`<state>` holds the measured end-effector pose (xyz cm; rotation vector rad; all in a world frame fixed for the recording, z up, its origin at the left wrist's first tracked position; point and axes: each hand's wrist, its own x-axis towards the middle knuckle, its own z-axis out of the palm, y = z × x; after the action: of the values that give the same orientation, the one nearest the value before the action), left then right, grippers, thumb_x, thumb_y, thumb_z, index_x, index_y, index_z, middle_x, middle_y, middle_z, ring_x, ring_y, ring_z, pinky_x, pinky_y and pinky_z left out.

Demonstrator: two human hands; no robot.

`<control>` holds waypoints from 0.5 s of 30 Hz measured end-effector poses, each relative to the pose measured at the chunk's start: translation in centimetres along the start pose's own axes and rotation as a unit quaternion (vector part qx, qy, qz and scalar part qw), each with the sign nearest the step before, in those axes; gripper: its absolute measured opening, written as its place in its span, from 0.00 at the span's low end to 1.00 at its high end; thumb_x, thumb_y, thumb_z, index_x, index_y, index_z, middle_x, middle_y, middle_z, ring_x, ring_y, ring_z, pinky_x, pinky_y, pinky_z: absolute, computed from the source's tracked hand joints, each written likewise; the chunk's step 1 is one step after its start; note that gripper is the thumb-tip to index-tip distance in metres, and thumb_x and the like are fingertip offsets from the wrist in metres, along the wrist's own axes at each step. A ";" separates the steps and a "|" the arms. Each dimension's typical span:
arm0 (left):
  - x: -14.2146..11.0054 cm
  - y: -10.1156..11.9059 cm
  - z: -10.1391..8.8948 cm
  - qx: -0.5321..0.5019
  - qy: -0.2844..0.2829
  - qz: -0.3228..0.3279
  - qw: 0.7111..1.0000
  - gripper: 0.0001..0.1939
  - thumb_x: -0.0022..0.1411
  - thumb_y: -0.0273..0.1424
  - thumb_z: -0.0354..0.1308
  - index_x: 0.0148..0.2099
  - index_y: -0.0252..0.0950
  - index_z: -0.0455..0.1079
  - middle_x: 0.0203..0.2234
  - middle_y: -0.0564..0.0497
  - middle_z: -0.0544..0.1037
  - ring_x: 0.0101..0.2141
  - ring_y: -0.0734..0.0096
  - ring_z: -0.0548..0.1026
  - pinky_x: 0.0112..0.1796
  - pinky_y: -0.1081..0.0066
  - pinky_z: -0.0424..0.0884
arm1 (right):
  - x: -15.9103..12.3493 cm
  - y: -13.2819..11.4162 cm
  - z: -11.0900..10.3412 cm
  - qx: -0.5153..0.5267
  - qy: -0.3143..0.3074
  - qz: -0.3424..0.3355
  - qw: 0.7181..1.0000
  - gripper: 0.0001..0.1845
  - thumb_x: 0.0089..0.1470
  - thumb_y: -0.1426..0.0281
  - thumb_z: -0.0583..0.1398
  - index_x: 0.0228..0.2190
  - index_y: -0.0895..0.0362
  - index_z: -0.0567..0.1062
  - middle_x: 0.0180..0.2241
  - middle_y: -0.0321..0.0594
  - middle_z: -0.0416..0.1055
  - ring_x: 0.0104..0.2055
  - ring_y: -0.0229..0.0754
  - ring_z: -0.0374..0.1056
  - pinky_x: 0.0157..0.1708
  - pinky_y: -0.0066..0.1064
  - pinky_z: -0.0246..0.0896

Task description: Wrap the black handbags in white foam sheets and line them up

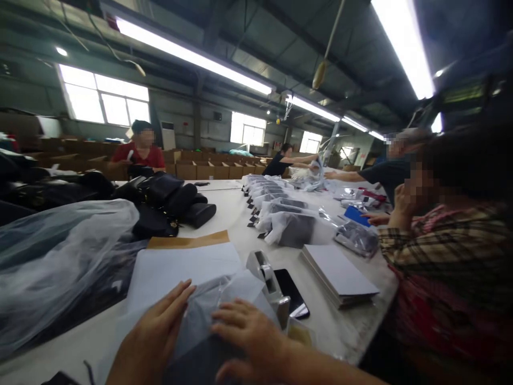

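A dark item lies at the front of the table, covered by a thin translucent white wrapping sheet (pixel 248 283). Against the sheet's left side rests my left hand (pixel 154 326), its fingers stretched out. My right hand (pixel 252 334) presses on the sheet from the right with fingers spread. Just beyond the hands lie sheets of white paper (pixel 180 267) with a brown strip along the far edge. A tape dispenser (pixel 267 278) stands right of the sheet, with a black phone (pixel 292 294) beside it. What the wrapped item is, I cannot tell.
Black bags (pixel 168 195) and clear plastic (pixel 72 240) are heaped at left. A row of wrapped items (pixel 296 230) runs down the table, near a stack of white boards (pixel 340 272). A person in plaid sleeves (pixel 433 246) sits at right; other people work farther off.
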<state>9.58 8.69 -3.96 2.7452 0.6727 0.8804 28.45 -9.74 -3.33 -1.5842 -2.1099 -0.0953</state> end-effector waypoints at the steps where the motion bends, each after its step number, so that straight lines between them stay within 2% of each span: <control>1: 0.8 0.4 0.4 0.008 -0.002 0.021 1.000 0.23 0.69 0.38 0.43 0.62 0.47 0.66 0.61 0.53 0.68 0.58 0.64 0.70 0.56 0.64 0.69 | -1.0 0.0 1.0 -0.031 -0.004 -0.024 0.999 0.33 0.60 0.53 0.60 0.62 0.51 0.62 0.63 0.40 0.63 0.66 0.47 0.55 0.68 0.42 0.43; 4: 2.6 1.0 1.9 0.071 -0.033 0.030 0.996 0.25 0.69 0.40 0.45 0.66 0.44 0.61 0.64 0.49 0.65 0.64 0.55 0.61 0.60 0.49 0.61 | -2.8 0.8 4.1 -0.130 -0.008 -0.061 0.990 0.30 0.65 0.62 0.54 0.65 0.49 0.56 0.67 0.39 0.55 0.69 0.47 0.47 0.67 0.45 0.44; 6: 3.1 0.7 2.9 0.114 -0.064 0.016 0.991 0.26 0.69 0.40 0.44 0.66 0.44 0.60 0.64 0.46 0.63 0.64 0.52 0.59 0.60 0.44 0.59 | -3.2 1.4 5.8 -0.179 0.008 -0.060 0.982 0.30 0.66 0.63 0.54 0.66 0.48 0.54 0.68 0.39 0.52 0.70 0.47 0.47 0.66 0.45 0.47; 10: 2.9 -0.8 4.3 0.130 -0.087 0.034 0.987 0.26 0.69 0.41 0.42 0.65 0.43 0.63 0.64 0.44 0.63 0.63 0.55 0.62 0.60 0.46 0.59 | -3.3 1.5 7.8 -0.230 0.046 -0.051 0.971 0.29 0.66 0.61 0.53 0.65 0.46 0.55 0.67 0.37 0.53 0.68 0.48 0.50 0.65 0.44 0.52; 15: 2.6 -2.0 4.9 0.110 -0.082 0.048 0.989 0.26 0.68 0.45 0.43 0.64 0.46 0.64 0.63 0.47 0.65 0.60 0.57 0.68 0.59 0.48 0.62 | -3.3 0.7 7.8 -0.243 0.070 -0.030 0.967 0.27 0.67 0.58 0.51 0.65 0.46 0.56 0.66 0.34 0.56 0.68 0.44 0.51 0.65 0.43 0.53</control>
<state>13.58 11.53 -7.24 3.0269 0.6452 0.6213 27.05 -9.80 -11.70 -1.7128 -2.1245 -0.7749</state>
